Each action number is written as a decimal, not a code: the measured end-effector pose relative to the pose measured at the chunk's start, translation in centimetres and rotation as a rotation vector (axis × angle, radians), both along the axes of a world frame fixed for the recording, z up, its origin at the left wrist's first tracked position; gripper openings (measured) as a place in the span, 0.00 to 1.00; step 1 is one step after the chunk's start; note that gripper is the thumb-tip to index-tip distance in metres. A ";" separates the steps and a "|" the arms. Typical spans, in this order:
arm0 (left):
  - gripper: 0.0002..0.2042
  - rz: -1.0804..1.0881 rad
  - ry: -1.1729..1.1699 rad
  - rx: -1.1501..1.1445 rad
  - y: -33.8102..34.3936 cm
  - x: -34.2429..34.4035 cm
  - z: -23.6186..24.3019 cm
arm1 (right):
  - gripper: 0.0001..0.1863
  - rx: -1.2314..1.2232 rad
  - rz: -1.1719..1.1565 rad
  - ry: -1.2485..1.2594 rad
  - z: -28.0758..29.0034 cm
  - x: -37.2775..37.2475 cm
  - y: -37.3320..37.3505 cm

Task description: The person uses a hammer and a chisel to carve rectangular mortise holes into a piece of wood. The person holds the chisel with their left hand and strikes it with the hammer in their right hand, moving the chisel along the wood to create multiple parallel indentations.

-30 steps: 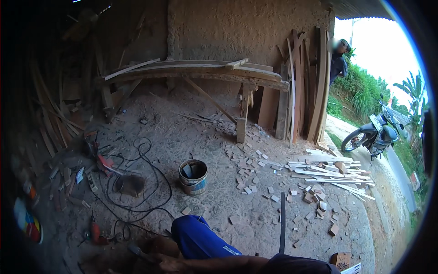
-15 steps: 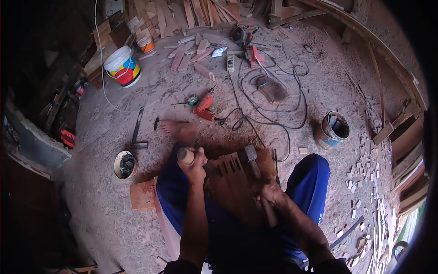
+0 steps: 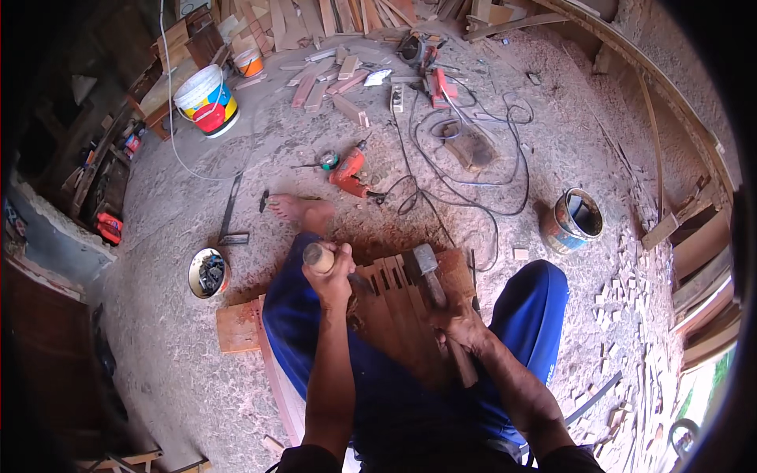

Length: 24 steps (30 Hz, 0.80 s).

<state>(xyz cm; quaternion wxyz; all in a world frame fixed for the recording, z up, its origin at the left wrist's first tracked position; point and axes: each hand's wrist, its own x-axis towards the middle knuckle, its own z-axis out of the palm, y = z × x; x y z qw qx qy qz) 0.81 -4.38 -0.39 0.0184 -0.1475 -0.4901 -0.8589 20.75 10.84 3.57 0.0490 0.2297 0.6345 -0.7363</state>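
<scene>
Left grip (image 3: 331, 268) clasps chisel (image 3: 318, 257); right grip (image 3: 461, 325) mallet (image 3: 430, 272); tin (image 3: 208, 273) holds hardware.

Slatted wood panel (image 3: 398, 303) on lap, drill (image 3: 349, 169) ahead, bowl (image 3: 208, 273) left, can (image 3: 573, 220) right.

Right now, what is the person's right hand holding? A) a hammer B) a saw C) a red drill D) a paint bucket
A: the right hand grips the wooden handle of a hammer, its metal head raised over the slatted wooden piece, while the left hand holds a chisel by its round wooden handle.
</scene>
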 end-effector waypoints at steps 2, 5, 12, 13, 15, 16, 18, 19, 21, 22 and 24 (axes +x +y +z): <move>0.10 0.004 0.001 -0.007 -0.1 -0.2 0.0 | 0.27 0.078 0.039 0.028 0.2 -0.1 -0.1; 0.10 0.027 -0.007 -0.060 0.0 0.3 0.3 | 0.26 0.104 0.064 0.038 0.1 -0.9 -0.7; 0.10 -0.001 0.001 -0.064 0.8 0.8 -0.1 | 0.24 0.047 0.068 0.067 0.4 -2.1 -1.1; 0.10 -0.010 0.002 -0.061 0.9 0.9 -0.2 | 0.24 0.060 0.071 0.065 0.3 -2.1 -1.0; 0.10 -0.020 -0.005 -0.055 1.1 1.0 -0.5 | 0.24 0.085 0.078 0.059 0.4 -2.1 -1.0; 0.10 -0.021 -0.012 -0.051 1.2 0.9 -0.6 | 0.25 0.147 0.090 0.032 0.7 -2.0 -1.1; 0.10 0.015 -0.001 -0.095 1.8 1.0 -1.3 | 0.26 0.280 0.111 -0.019 1.9 -2.2 -0.9; 0.11 0.057 0.017 -0.155 1.7 0.9 -2.6 | 0.28 0.462 0.148 0.156 1.5 -2.4 -0.7; 0.14 0.211 0.287 -0.437 0.7 -0.3 -6.4 | 0.31 0.824 0.215 0.522 0.7 -3.4 0.0; 0.15 0.216 0.296 -0.440 0.2 -1.1 -8.5 | 0.32 0.947 0.281 0.514 2.8 -4.3 -0.2; 0.15 0.232 0.368 -0.452 0.1 -0.7 -8.6 | 0.34 1.202 0.399 0.461 9.9 -4.7 -0.2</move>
